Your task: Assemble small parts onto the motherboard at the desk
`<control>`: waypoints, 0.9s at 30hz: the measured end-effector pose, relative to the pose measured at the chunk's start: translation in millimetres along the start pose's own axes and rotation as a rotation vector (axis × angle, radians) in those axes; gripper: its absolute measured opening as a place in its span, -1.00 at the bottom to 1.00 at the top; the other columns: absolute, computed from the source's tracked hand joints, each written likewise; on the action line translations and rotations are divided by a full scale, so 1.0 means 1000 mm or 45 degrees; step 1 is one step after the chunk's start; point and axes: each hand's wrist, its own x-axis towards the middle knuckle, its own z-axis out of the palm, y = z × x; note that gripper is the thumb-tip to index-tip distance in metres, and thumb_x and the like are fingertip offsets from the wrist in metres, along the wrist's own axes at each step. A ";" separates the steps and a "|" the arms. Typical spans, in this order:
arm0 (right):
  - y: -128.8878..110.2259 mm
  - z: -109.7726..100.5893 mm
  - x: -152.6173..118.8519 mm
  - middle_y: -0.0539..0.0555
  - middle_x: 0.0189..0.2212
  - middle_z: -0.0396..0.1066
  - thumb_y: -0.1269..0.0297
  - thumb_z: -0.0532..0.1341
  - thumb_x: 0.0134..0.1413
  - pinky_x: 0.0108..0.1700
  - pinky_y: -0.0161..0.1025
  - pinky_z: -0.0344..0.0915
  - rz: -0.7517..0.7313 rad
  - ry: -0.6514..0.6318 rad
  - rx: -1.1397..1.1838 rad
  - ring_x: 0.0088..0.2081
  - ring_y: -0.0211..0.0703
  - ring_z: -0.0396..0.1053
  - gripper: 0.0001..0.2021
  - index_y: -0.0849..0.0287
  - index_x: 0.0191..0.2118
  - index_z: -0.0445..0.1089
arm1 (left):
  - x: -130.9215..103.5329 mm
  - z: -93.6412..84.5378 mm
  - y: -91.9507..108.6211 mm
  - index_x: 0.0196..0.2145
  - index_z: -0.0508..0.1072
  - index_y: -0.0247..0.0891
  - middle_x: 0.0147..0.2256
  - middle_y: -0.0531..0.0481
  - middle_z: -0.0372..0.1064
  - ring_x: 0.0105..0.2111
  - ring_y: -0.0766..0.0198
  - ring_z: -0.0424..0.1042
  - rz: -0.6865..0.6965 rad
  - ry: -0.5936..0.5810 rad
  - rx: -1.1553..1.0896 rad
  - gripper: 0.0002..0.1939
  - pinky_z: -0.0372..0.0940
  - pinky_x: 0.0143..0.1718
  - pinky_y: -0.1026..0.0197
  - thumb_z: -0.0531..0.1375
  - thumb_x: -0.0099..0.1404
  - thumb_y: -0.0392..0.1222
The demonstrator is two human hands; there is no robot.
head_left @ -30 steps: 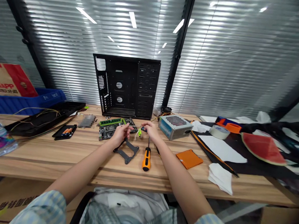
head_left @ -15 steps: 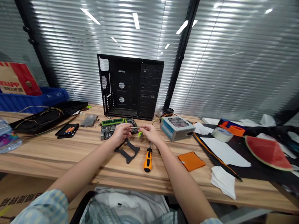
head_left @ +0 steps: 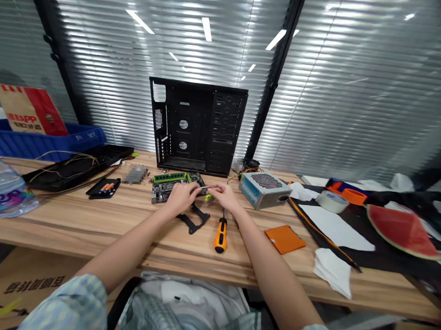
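Both hands meet over the table just right of the motherboard [head_left: 161, 192], gripping a small thin flat piece [head_left: 204, 188] whose kind I cannot make out. My left hand [head_left: 182, 197] pinches its left end and covers part of the board. At the other end, my right hand [head_left: 224, 195] has fingertips closed on it. A green memory stick [head_left: 171, 177] lies along the board's rear edge. Below my left hand is a black plastic bracket [head_left: 195, 224], partly hidden. An orange-and-black screwdriver [head_left: 221, 237] lies below my right hand, handle toward me. Something bright green [head_left: 208, 197] shows beneath the fingers.
Behind stands an open black computer case [head_left: 196, 126]. A power supply [head_left: 264, 189] and an orange flat plate [head_left: 285, 238] are to the right, with tape [head_left: 332, 201] and watermelon [head_left: 401, 231] beyond. Leftward are a screw tray [head_left: 104, 188], black panel [head_left: 78, 169] and water bottle [head_left: 6, 189].
The view has turned slightly left, so everything appears a little further right. My hands stay together on the thin piece, with the left fingers more curled and less of the piece showing.
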 end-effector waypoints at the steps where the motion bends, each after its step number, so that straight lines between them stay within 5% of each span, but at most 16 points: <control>1: 0.000 0.000 0.000 0.05 -0.45 0.52 0.18 0.41 -0.26 -0.25 -0.22 0.35 0.020 0.023 0.016 -0.37 -0.16 0.46 -0.69 0.21 -0.33 0.46 | 0.000 0.000 0.000 -0.29 0.50 -0.17 -0.38 -0.05 0.51 -0.34 0.14 0.44 0.009 -0.008 0.093 -0.72 0.16 -0.26 0.23 0.04 0.36 -0.02; 11: 0.001 0.006 -0.001 0.06 -0.29 0.56 0.06 0.37 -0.19 -0.33 -0.29 0.28 0.201 -0.019 0.221 -0.30 -0.17 0.44 -0.68 0.12 -0.28 0.51 | -0.001 0.005 -0.001 -0.19 0.41 -0.16 -0.41 0.00 0.48 -0.37 0.16 0.47 0.043 -0.007 0.273 -0.68 0.17 -0.26 0.21 -0.09 0.44 -0.03; 27: -0.002 0.010 -0.002 0.03 -0.40 0.54 0.18 0.43 -0.25 -0.40 -0.31 0.31 0.194 0.025 0.523 -0.42 -0.22 0.45 -0.68 0.15 -0.31 0.43 | -0.001 0.007 -0.001 -0.20 0.39 -0.18 -0.40 0.01 0.48 -0.36 0.19 0.45 0.096 0.039 0.271 -0.72 0.16 -0.15 0.17 -0.06 0.44 -0.07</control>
